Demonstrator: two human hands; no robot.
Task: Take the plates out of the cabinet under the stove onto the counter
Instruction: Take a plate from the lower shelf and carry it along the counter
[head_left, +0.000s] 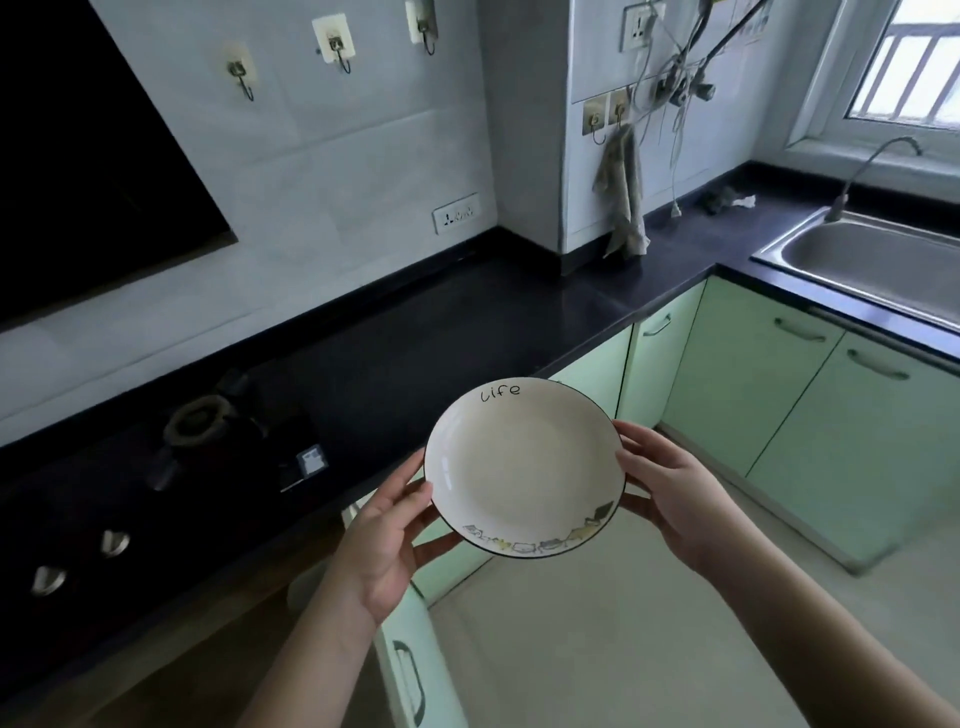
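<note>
A white plate (522, 465) with a dark rim, the word "life" and small drawings along its near edge is held level in the air, just in front of the black counter (467, 322). My left hand (387, 545) grips its left edge and my right hand (670, 493) grips its right edge. The cabinet door (410, 670) under the stove stands open below my left arm; the cabinet's inside is hidden.
A black gas stove (156, 467) with two knobs is set into the counter at the left. A steel sink (878, 260) and tap lie at the right. A cloth (623, 197) hangs on the wall. Green cabinet fronts (779, 395) line the corner.
</note>
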